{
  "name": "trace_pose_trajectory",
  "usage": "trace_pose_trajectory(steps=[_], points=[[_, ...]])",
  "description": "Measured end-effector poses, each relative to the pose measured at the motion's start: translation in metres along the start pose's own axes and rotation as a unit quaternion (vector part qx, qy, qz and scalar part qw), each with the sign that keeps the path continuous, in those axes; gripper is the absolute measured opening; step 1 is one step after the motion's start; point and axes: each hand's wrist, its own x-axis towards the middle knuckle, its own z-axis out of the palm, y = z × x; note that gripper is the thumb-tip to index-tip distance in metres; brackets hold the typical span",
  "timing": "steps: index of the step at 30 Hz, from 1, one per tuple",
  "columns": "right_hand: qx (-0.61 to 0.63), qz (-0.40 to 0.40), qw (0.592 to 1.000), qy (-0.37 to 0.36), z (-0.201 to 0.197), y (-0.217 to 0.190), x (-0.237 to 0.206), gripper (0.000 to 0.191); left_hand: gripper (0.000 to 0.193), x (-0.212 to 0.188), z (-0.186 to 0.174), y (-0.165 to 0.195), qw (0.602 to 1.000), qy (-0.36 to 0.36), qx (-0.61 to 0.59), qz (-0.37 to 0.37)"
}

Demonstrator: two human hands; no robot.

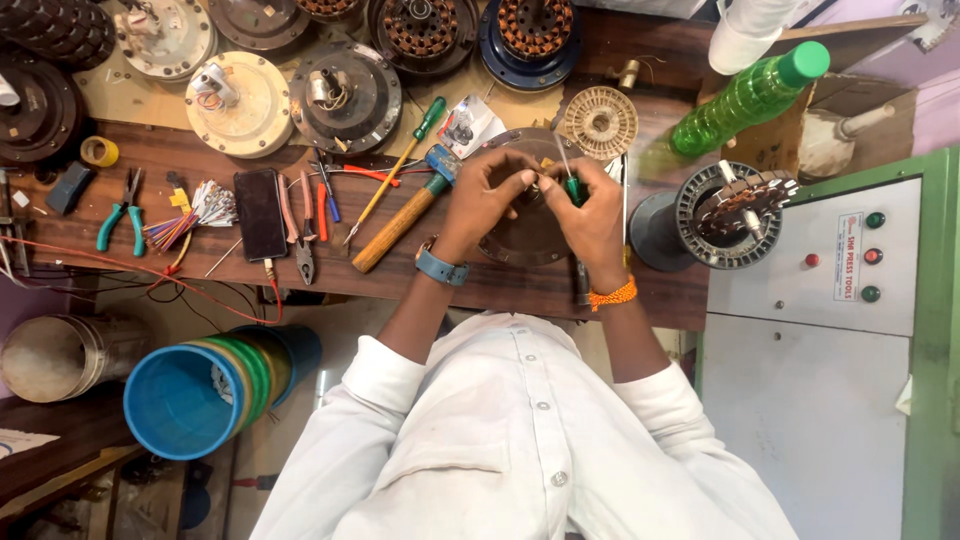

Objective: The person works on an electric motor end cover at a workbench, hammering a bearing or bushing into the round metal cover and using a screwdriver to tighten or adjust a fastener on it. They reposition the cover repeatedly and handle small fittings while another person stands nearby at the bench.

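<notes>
while the long wooden bench [480, 280] carries everything, the biggest item beside it is the grey control cabinet [810, 300] at the person's right, then the stack of coloured buckets [200, 395] below the bench edge on the left. on the bench, round motor housings [345, 95] and wound stators [420, 30] line the far side, a green plastic bottle [745, 100] lies tilted at the far right, and a black winding former [720, 215] stands just right of the hands. the work itself, a dark round motor cover [530, 225], lies flat on the bench right under both hands. the left hand [480, 195] is curled with fingertips pinched on something small at the cover's centre; what it is cannot be made out. the right hand [590, 215] is closed around a green-handled screwdriver [572, 185], its shaft pointing up and away. a wooden-handled hammer [405, 215] lies just left of the left hand, with a black phone [260, 213], pliers [300, 225] and a yellow tape roll [98, 151] further left. to do this well, it seems best to keep the cover flat, steady the small part with the left fingertips, and turn the driver squarely with light pressure so it doesn't slip.
</notes>
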Motion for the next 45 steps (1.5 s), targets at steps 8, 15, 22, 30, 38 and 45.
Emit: trace_pose_trajectory(steps=[8,15,22,30,38,45], points=[[0.472,0.137,0.866,0.087,0.007,0.031,-0.001,0.015,0.016,0.000,0.006,-0.005,0.967,0.022,-0.212,-0.139],[-0.046,-0.045,0.998,-0.013,0.001,-0.019,0.001,0.028,0.016,0.003,0.002,-0.002,0.967,0.023,-0.216,-0.132],[-0.062,0.012,0.998,0.007,0.007,-0.045,0.006,0.020,0.019,-0.004,-0.003,0.003,0.985,-0.024,-0.165,-0.036],[0.037,0.063,0.993,0.092,0.034,-0.019,-0.009,0.018,0.015,0.005,-0.015,-0.002,0.999,-0.031,-0.013,0.037],[0.312,0.108,0.932,0.147,0.072,0.018,-0.019,0.025,0.014,0.002,-0.011,-0.020,0.988,0.024,-0.148,-0.029],[0.409,0.072,0.893,0.172,0.071,0.018,-0.018,0.026,0.012,0.001,-0.018,-0.012,0.975,0.057,-0.194,-0.090]])
